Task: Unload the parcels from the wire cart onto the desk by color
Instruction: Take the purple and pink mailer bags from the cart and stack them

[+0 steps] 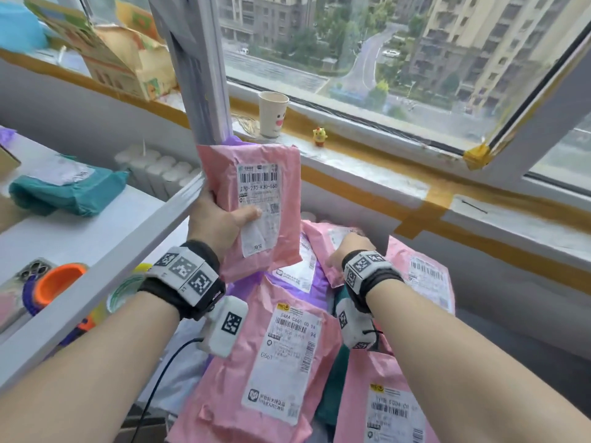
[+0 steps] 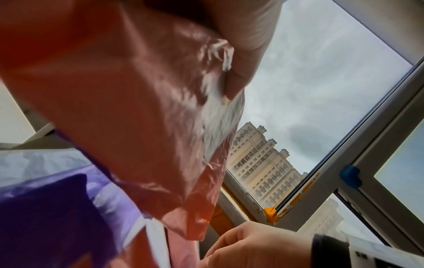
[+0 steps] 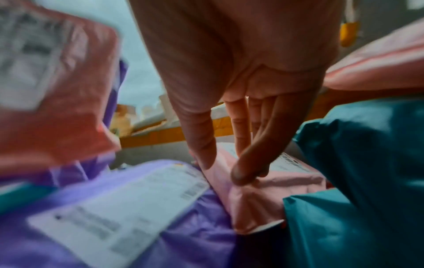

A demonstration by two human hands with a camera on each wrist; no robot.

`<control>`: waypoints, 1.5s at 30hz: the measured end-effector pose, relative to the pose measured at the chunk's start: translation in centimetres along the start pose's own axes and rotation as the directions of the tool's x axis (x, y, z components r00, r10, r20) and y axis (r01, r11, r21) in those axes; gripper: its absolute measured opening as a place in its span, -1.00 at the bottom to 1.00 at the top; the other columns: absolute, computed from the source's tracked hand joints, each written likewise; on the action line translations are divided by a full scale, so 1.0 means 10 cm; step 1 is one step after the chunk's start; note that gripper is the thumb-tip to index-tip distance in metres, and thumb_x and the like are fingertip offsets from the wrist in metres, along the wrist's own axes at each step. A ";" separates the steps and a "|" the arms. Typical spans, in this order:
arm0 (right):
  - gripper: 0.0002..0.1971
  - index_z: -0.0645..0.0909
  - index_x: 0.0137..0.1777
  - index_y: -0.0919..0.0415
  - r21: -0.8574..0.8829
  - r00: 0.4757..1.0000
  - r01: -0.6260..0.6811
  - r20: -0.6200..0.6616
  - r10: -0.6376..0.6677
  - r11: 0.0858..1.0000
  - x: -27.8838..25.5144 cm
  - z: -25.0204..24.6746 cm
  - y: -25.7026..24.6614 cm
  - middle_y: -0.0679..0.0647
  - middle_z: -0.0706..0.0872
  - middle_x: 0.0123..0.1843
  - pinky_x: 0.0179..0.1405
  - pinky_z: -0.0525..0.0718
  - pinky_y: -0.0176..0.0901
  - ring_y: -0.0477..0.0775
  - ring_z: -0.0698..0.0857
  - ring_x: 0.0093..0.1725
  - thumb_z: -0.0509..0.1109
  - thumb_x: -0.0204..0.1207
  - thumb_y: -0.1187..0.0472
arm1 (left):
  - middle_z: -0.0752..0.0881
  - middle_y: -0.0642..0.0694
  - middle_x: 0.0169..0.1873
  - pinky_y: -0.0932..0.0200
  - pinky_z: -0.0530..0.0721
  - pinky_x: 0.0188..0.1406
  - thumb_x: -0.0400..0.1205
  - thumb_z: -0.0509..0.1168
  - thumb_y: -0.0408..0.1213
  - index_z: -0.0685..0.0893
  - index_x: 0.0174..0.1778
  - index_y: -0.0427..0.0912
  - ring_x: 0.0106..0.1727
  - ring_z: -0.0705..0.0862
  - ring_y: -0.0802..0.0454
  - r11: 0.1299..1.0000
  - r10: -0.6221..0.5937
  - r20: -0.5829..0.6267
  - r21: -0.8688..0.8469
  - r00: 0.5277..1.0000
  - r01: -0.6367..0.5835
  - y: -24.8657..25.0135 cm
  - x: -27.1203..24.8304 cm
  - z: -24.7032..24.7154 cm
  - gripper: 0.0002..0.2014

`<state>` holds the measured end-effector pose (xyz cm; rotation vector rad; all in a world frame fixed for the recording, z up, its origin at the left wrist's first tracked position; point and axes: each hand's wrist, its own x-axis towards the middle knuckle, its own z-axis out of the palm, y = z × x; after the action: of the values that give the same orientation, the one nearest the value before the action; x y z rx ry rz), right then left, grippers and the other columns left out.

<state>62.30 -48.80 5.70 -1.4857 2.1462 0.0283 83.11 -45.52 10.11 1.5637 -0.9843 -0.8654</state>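
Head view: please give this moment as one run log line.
left hand: holds pink parcel up | right hand: pinches pink parcel in pile | desk: teal parcel

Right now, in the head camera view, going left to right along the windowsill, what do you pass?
Cardboard box → paper cup → small yellow chick figurine → yellow tape at the window frame corner.

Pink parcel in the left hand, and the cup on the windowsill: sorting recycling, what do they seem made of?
Pink parcel: thin glossy plastic film, judging by its crinkles and sheen; the label looks like paper. Cup: probably matte paper, with a printed face.
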 end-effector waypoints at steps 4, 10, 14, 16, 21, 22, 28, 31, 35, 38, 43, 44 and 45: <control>-0.73 0.57 0.15 0.23 -0.152 0.998 0.067 -0.006 -0.069 0.986 -0.01 -0.03 -0.03 0.19 0.66 0.15 0.33 0.58 -0.02 0.20 0.64 0.21 0.35 0.55 0.09 | 0.74 0.04 0.06 0.03 0.68 0.18 0.30 0.57 -0.23 0.57 0.27 -0.02 0.05 0.72 0.01 0.996 0.019 -0.032 0.084 0.999 -0.017 -0.06 0.03 -0.02 -0.40; -0.50 0.67 0.04 0.02 -0.005 0.990 0.127 -0.052 -0.127 0.992 0.05 0.01 -0.14 0.19 0.72 -0.17 -0.07 0.62 -0.04 0.24 0.72 -0.08 0.04 0.53 -0.30 | 0.72 0.07 0.03 0.11 0.67 0.15 0.32 0.57 -0.25 0.56 0.28 -0.04 0.03 0.71 0.07 0.995 0.042 -0.026 0.087 0.999 -0.040 -0.08 0.04 -0.02 -0.40; -0.74 0.57 -0.16 0.22 0.040 0.985 0.142 -0.105 -0.137 0.989 -0.06 -0.23 -0.21 0.20 0.74 -0.10 -0.09 0.66 -0.06 0.20 0.67 -0.17 0.22 0.57 0.03 | 0.72 0.04 0.05 0.20 0.64 0.09 0.33 0.56 -0.27 0.56 0.29 -0.08 0.02 0.70 0.07 0.996 0.049 -0.025 0.080 0.998 -0.047 -0.03 0.02 -0.02 -0.41; -0.85 0.57 -0.10 0.24 0.042 0.977 0.177 -0.129 -0.171 0.983 -0.12 -0.37 -0.21 0.22 0.74 -0.01 -0.05 0.69 -0.03 0.22 0.71 -0.07 0.26 0.55 0.15 | 0.72 0.04 0.06 0.21 0.62 0.09 0.33 0.57 -0.26 0.57 0.30 -0.07 0.01 0.70 0.07 0.995 0.047 -0.034 0.085 0.998 -0.044 0.02 0.01 -0.02 -0.40; -0.89 0.52 -0.13 0.20 0.061 0.943 0.231 -0.262 -0.207 0.971 -0.40 -0.63 -0.15 0.20 0.72 0.04 0.03 0.63 -0.06 0.24 0.69 0.08 0.28 0.55 0.16 | 0.69 0.05 0.02 0.16 0.63 0.12 0.36 0.55 -0.25 0.54 0.19 -0.02 -0.01 0.69 0.05 0.999 0.048 -0.053 0.016 0.997 -0.047 0.26 -0.11 -0.08 -0.49; -0.91 0.52 -0.15 0.20 0.091 0.935 0.232 -0.295 -0.196 0.969 -0.44 -0.66 -0.11 0.20 0.73 0.04 0.07 0.66 -0.05 0.24 0.70 0.08 0.28 0.54 0.19 | 0.70 0.05 -0.01 0.16 0.64 0.08 0.37 0.54 -0.28 0.54 0.15 -0.01 -0.05 0.70 0.05 0.998 0.047 -0.043 -0.033 0.998 -0.048 0.33 -0.16 -0.11 -0.53; -0.76 0.39 -0.35 0.10 0.370 0.911 0.259 -0.400 -0.099 0.892 -0.72 -0.74 0.10 0.27 0.79 -0.21 -0.03 0.76 0.13 0.27 0.80 -0.18 0.25 0.55 0.13 | 0.78 -0.25 0.07 -0.30 0.65 0.18 0.20 0.54 -0.27 0.63 0.25 -0.22 0.05 0.77 -0.28 0.950 -0.182 0.485 -0.139 0.855 0.281 0.34 -0.39 -0.22 -0.36; -0.88 0.43 -0.32 0.12 0.411 0.895 0.284 -0.438 -0.085 0.866 -0.86 -0.71 0.20 0.25 0.77 -0.29 -0.12 0.78 0.18 0.28 0.79 -0.26 0.27 0.43 0.21 | 0.74 -0.33 0.11 -0.26 0.66 0.17 0.45 0.35 -0.41 0.61 0.23 -0.30 0.04 0.75 -0.29 0.928 -0.310 0.641 0.043 0.702 0.370 0.20 -0.66 -0.21 -0.60; -0.90 0.41 -0.37 0.10 0.384 0.869 0.326 -0.481 -0.115 0.864 -1.09 -0.62 0.24 0.24 0.77 -0.29 -0.09 0.77 0.17 0.30 0.78 -0.22 0.25 0.34 0.20 | 0.76 -0.33 0.05 -0.24 0.61 0.26 0.51 0.28 -0.57 0.65 0.11 -0.30 0.10 0.73 -0.31 0.922 -0.371 0.661 0.178 0.653 0.344 -0.10 -0.89 -0.19 -0.73; -0.89 0.40 -0.38 0.11 0.360 0.850 0.347 -0.510 -0.128 0.866 -1.25 -0.57 0.25 0.22 0.77 -0.31 -0.09 0.77 0.14 0.28 0.78 -0.23 0.23 0.35 0.21 | 0.80 -0.25 -0.11 0.11 0.76 -0.13 0.50 0.33 -0.55 0.67 0.11 -0.36 -0.19 0.80 -0.12 0.914 -0.402 0.633 0.242 0.661 0.325 -0.25 -0.94 -0.19 -0.74; -0.91 0.46 -0.33 0.19 0.347 0.839 0.407 -0.508 -0.196 0.845 -1.48 -0.47 0.28 0.17 0.77 -0.30 -0.19 0.78 0.20 0.21 0.79 -0.32 0.27 0.38 0.26 | 0.69 -0.02 -0.10 0.22 0.61 -0.03 0.32 0.57 -0.38 0.54 0.16 -0.21 -0.09 0.70 0.05 0.943 -0.288 0.525 0.302 0.801 0.141 -0.28 -0.92 -0.24 -0.48; -0.93 0.48 -0.30 0.21 0.337 0.839 0.419 -0.499 -0.217 0.843 -1.52 -0.45 0.28 0.17 0.77 -0.26 -0.20 0.77 0.21 0.22 0.79 -0.30 0.29 0.38 0.27 | 0.66 0.01 -0.10 0.15 0.59 0.13 0.26 0.60 -0.33 0.51 0.16 -0.15 -0.04 0.68 0.02 0.942 -0.268 0.502 0.317 0.822 0.113 -0.29 -0.90 -0.25 -0.42; -0.94 0.50 -0.28 0.24 0.325 0.840 0.429 -0.486 -0.241 0.843 -1.56 -0.42 0.28 0.17 0.78 -0.22 -0.23 0.78 0.21 0.22 0.79 -0.29 0.31 0.38 0.29 | 0.67 0.02 -0.08 0.07 0.57 0.24 0.21 0.61 -0.28 0.50 0.14 -0.10 -0.01 0.69 -0.01 0.941 -0.267 0.501 0.320 0.823 0.110 -0.26 -0.91 -0.26 -0.39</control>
<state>62.21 -35.46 15.26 -1.6875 1.9726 -0.9222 82.21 -35.90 8.39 1.7131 -1.4152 -1.4122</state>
